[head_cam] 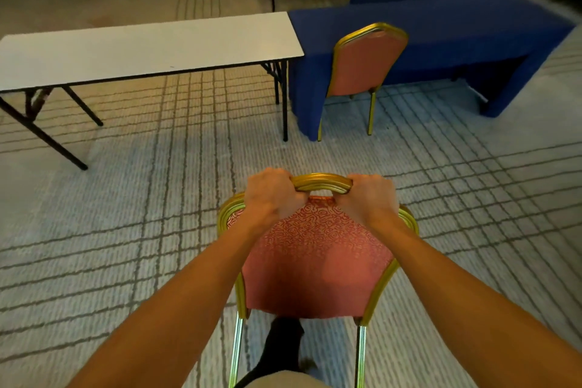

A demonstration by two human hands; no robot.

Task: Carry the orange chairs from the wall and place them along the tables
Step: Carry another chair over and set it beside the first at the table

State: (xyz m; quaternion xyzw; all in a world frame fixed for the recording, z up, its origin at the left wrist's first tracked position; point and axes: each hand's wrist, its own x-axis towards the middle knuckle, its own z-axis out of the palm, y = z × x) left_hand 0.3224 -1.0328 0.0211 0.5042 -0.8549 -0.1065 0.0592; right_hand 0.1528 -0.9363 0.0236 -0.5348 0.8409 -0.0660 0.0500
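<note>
With the left hand (272, 195) and right hand (367, 198) both clenched on its gold top rail, the carried orange chair (315, 258) hangs over carpet short of the bare white desk (141, 47), whose near-edge legs could snag its feet.

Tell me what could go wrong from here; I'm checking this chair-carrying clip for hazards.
1. The left hand and right hand grip only the top rail of the carried chair, so it may swing.
2. Its rear legs hang close to the person's foot, which they could clip or trip.
3. Ahead, the folding table has splayed black legs that the chair could catch.
</note>
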